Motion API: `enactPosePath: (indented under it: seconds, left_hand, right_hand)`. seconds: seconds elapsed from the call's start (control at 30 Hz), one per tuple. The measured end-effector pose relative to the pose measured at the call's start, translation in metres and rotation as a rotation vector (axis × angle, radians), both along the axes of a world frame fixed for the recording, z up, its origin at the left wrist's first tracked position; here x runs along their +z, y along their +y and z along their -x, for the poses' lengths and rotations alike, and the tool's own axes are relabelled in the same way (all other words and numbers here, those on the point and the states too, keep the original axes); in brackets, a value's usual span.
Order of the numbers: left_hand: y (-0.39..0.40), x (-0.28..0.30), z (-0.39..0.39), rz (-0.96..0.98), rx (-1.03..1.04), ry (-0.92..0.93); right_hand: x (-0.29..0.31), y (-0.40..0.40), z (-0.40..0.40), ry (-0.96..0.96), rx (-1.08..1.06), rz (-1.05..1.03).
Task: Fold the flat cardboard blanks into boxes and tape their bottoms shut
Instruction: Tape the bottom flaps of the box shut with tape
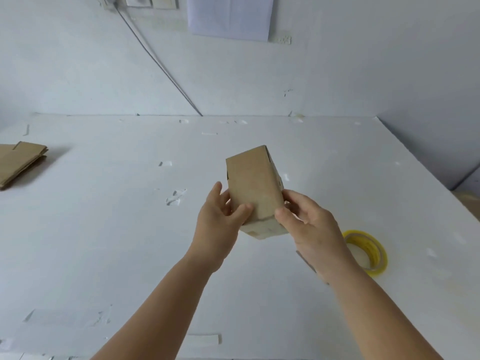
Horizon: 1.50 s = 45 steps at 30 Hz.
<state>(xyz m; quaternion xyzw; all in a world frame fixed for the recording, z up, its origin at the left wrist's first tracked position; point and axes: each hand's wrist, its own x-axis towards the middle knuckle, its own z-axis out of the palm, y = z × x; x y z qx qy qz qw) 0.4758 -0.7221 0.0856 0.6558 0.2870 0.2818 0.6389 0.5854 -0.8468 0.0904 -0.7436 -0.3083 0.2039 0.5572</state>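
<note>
Both forearms reach forward over the white table [104, 242], and the two hands hold one small box [253, 185] in the air above its middle. The left hand [217, 224] grips the box from the left side, with the thumb laid on the front face and the other fingers curled behind. The right hand [309, 224] grips the lower right corner, thumb in front and fingers bent around the side. The box is brown cardboard, matte and smooth, with a tall rectangular shape, and it is tilted with its bottom end toward the person. A stack of flat blanks [20, 162] of the same cardboard lies at the far left edge of the table. A roll of clear yellowish tape [374, 255] lies flat just right of the right wrist. The table surface shows many small dents and scratches.
</note>
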Motion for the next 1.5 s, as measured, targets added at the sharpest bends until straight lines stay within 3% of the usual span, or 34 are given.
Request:
enactPosePath:
  seconds: [0.27, 0.43, 0.67, 0.97, 1.23, 1.5]
  left_hand:
    - [0.030, -0.010, -0.037, -0.248, -0.128, 0.149]
    - [0.033, -0.008, -0.077, -0.458, -0.162, 0.208]
    - [0.024, -0.010, -0.150, -0.457, -0.197, 0.174]
    - [-0.001, -0.030, -0.272, -0.477, -0.103, 0.272]
    - [-0.011, -0.061, -0.373, -0.464, -0.055, 0.392]
    - [0.000, -0.094, -0.424, -0.496, -0.030, 0.487]
  right_hand:
    - [-0.012, 0.019, -0.016, 0.027, -0.223, -0.006]
    - [-0.015, 0.027, -0.040, -0.063, -0.407, -0.038]
    - [-0.021, 0.020, -0.105, -0.172, -0.517, -0.020]
    - [-0.035, -0.002, -0.237, -0.374, -0.451, 0.151]
    - [-0.078, -0.002, -0.352, -0.410, -0.374, 0.213]
    - [-0.114, 0.014, -0.407, -0.413, -0.328, 0.236]
